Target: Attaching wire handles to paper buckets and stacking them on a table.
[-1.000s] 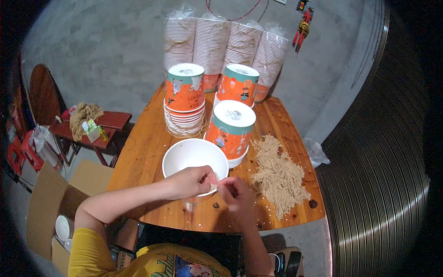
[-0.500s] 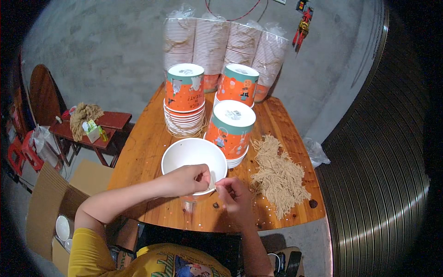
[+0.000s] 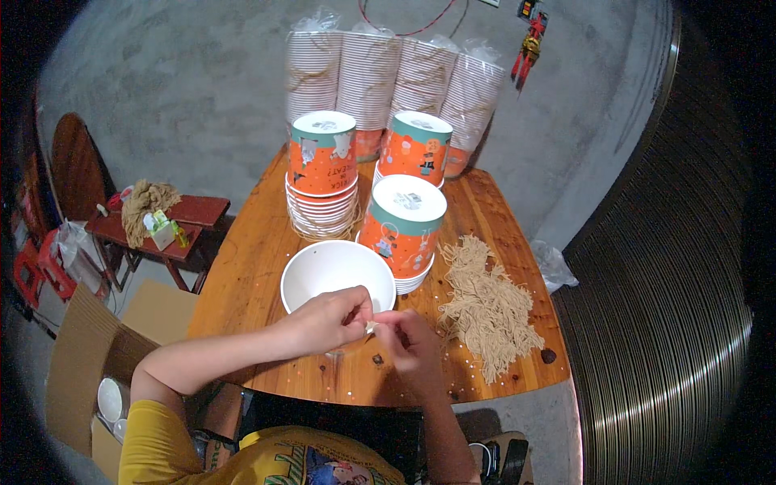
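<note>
A white paper bucket [image 3: 335,263] stands mouth up on the wooden table, with a small dark hole in its wall. At its near right rim my left hand [image 3: 327,319] is closed in a pinch, knuckles up. Close against it, my right hand [image 3: 408,339] pinches too, thumb and forefinger meeting my left fingertips. A small pale bit [image 3: 371,326] shows between the fingertips; whether it is cord or rim I cannot make out. To the right of my right hand lies a loose heap of tan cords [image 3: 489,311].
Behind the bucket stand upside-down stacks of orange and green paper buckets [image 3: 402,234], one with cords hanging round it [image 3: 323,214]. Tall bagged stacks [image 3: 368,81] line the wall. An open cardboard box [image 3: 89,347] is at left, a red bench [image 3: 190,212] beyond, a ribbed shutter [image 3: 663,323] at right.
My fingertips have drawn closer together at the rim, my left hand shifting slightly right. The white bucket has moved a touch to the left.
</note>
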A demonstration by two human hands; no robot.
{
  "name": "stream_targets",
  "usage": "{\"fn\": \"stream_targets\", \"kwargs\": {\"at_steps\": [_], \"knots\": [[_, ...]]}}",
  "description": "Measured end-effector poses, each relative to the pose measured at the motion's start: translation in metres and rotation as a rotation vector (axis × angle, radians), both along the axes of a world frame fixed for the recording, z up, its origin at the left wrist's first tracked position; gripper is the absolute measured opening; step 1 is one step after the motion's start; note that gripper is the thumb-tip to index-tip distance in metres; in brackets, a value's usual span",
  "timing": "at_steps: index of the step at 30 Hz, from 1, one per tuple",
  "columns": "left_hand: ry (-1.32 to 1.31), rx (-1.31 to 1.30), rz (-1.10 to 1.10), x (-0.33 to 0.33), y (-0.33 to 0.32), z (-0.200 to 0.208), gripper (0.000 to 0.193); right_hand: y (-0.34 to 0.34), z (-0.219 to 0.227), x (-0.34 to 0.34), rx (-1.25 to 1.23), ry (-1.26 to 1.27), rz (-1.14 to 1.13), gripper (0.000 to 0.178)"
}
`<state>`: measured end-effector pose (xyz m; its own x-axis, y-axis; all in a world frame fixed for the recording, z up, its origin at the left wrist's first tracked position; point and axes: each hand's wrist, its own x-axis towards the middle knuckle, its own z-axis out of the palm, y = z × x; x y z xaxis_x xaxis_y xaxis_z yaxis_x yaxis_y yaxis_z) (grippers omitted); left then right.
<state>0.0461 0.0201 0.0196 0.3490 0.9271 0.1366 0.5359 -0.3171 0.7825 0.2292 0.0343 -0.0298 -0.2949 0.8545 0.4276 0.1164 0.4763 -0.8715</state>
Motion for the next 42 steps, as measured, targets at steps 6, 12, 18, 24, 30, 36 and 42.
{"fn": "stream_targets", "kwargs": {"at_steps": [6,12,18,24,30,36,42], "knots": [[-0.024,0.082,0.001,0.002,-0.001,-0.004,0.012,0.001,0.003,-0.004,0.240,-0.108,-0.024,0.011],[0.050,0.233,-0.007,0.004,-0.004,-0.002,0.011,-0.007,0.000,-0.003,0.350,-0.302,-0.180,0.011],[0.061,0.280,-0.012,0.001,-0.001,-0.006,0.010,-0.014,-0.016,-0.004,0.478,-0.328,-0.300,0.015],[0.034,0.262,-0.002,0.000,-0.002,-0.004,0.010,-0.018,-0.003,-0.007,0.495,-0.419,-0.288,0.015],[-0.040,0.264,-0.008,0.001,-0.004,-0.006,0.010,-0.017,-0.005,-0.009,0.475,-0.268,-0.294,0.015],[0.040,0.336,-0.008,-0.003,-0.003,-0.012,0.011,-0.025,-0.009,-0.008,0.372,-0.314,-0.323,0.015],[0.104,0.267,-0.006,-0.016,-0.009,-0.007,0.014,-0.018,0.021,0.022,0.388,-0.556,-0.141,0.017]]}}
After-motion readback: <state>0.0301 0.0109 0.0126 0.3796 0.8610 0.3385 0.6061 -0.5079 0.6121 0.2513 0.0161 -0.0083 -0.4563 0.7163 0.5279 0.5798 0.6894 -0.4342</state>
